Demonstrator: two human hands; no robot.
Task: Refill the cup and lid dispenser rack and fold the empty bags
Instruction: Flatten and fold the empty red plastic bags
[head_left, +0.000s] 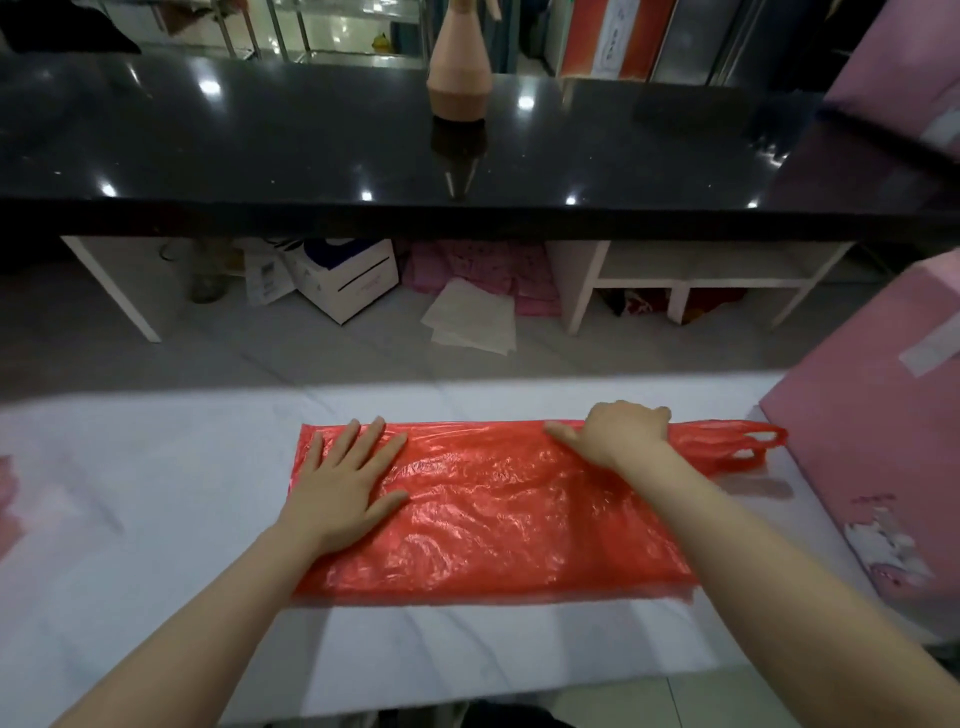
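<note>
Two bare forearms are seen reaching forward over a white bench (156, 519). A red plastic bag (493, 514) is laid flat and lengthwise across the bench, with its looped handles (753, 444) pointing right. The left hand (343, 488) is pressed palm-down on the bag's left end, its grip open with fingers spread. The right hand (618, 431) is set at the bag's far edge near the handles, fingers curled; whether plastic is pinched cannot be told. Pink boxes (872, 441) are stacked at the right, just beside the handles. Beyond the bench, a glossy black counter (311, 145) is seen, with a peach spray bottle (460, 67) standing on it.
</note>
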